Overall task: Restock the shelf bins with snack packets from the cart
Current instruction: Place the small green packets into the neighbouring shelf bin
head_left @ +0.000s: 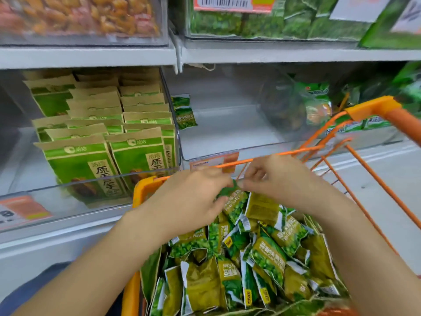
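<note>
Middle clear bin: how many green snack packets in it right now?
1. A single green packet leans against the left wall of the middle bin; reflections on the right side may hide more.

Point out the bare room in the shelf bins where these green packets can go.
The clear middle bin is nearly bare: open floor between the lone green packet at its left wall and the green bags at its right. The left bin of kraft bags is packed. Both hands pinch a packet over the crowded cart.

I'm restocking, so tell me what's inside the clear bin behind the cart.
The clear bin holds one small green packet upright at its left wall; bare floor elsewhere. The cart hides its right end.
</note>
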